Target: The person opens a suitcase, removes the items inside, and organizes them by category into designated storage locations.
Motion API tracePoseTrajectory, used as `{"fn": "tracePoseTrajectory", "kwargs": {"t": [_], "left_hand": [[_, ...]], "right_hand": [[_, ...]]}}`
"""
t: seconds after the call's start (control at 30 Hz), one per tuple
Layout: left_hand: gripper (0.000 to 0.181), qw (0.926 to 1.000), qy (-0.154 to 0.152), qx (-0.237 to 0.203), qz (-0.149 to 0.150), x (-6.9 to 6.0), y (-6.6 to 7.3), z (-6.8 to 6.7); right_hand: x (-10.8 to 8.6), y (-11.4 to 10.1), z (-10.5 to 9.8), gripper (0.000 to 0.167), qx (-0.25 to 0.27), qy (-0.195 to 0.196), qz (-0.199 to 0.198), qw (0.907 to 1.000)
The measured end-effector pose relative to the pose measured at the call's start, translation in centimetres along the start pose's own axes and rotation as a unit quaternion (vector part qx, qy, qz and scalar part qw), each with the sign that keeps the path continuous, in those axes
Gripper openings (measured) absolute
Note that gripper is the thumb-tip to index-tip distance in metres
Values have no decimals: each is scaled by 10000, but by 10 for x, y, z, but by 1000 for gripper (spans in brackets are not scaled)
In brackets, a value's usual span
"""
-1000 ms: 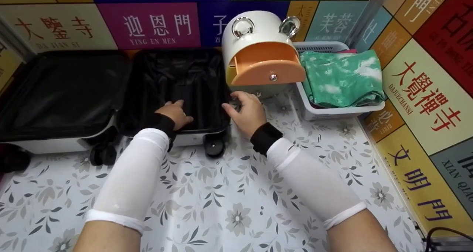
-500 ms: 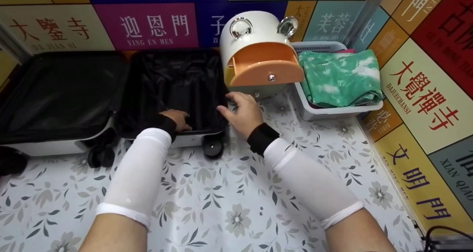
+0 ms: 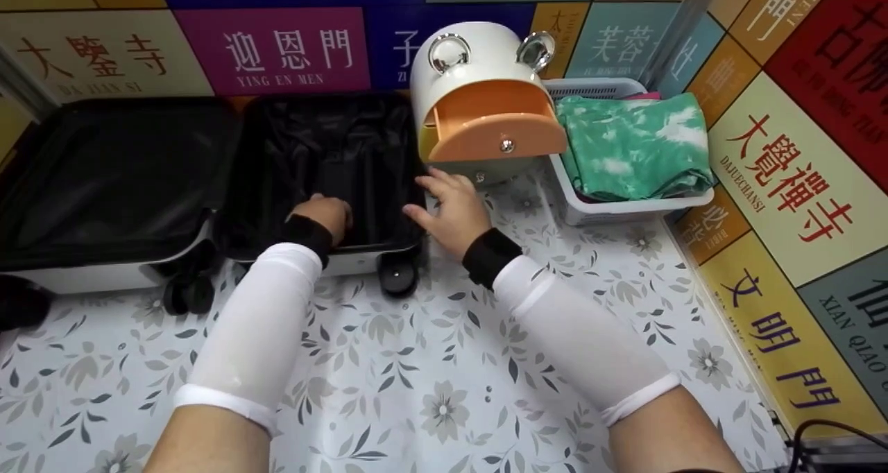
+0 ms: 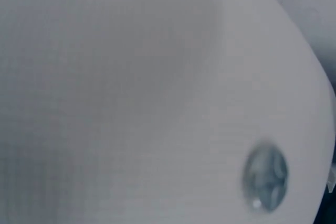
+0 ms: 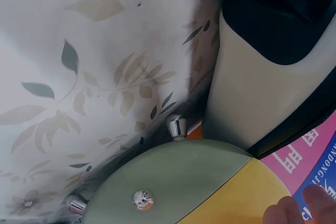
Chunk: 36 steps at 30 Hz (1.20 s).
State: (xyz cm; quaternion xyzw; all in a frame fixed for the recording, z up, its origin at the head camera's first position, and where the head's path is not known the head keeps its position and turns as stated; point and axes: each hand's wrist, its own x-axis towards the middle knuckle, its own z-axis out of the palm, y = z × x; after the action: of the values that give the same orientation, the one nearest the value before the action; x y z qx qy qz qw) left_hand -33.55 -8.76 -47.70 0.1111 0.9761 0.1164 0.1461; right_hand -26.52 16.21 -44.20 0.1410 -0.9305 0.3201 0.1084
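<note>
An open black-lined suitcase (image 3: 333, 147) lies against the back wall, its other half (image 3: 118, 175) spread out to the left. My left hand (image 3: 325, 216) reaches down into the right half, near its front rim. Its fingertips are hidden from the head view. My right hand (image 3: 458, 213) is held beside the suitcase's right edge with fingers spread and nothing between them; whether it touches the rim I cannot tell. Behind it stands a small white drawer cabinet (image 3: 472, 50) with silver knobs on top. Its orange drawer (image 3: 503, 140) is pulled out.
A white basket (image 3: 617, 213) with a folded green tie-dye cloth (image 3: 635, 147) stands right of the cabinet. Floral-patterned sheeting (image 3: 444, 369) covers the surface in front. Printed panels form the walls. A blurred white surface (image 4: 131, 77) fills most of the left wrist view.
My left hand has turned within the suitcase, its fingers now less visible. The right hand has shifted slightly, its fingers still spread beside the rim. The suitcase and drawer stay as they were.
</note>
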Motion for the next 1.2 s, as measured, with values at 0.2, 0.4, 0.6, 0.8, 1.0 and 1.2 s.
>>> {"fn": "tracePoseTrajectory", "kwargs": {"t": [0.2,0.4,0.6,0.8,1.0,1.2], "left_hand": [[28,9956,821,-398,220,-40,15,-20],[39,9894,1059,-880,469,-51,25,-28],[66,9763,1103,-1660,849,-60,40,-35],[71,9634,915,-2176,1274,-67,60,-37],[71,9551,933,-2510,1272,-71,73,-35],[70,9383,911,-3012,1434,-72,73,-32]], "right_hand": [[-1,0,-2,62,-137,-128,-17,9998],[-2,-2,-2,63,-128,-254,-29,9996],[-2,-7,-3,65,-13,-540,-139,9984],[-2,-13,0,68,158,-832,-466,9953],[-3,-17,6,55,224,-697,-1156,9906],[-2,-18,7,33,329,-194,-1404,9894]]}}
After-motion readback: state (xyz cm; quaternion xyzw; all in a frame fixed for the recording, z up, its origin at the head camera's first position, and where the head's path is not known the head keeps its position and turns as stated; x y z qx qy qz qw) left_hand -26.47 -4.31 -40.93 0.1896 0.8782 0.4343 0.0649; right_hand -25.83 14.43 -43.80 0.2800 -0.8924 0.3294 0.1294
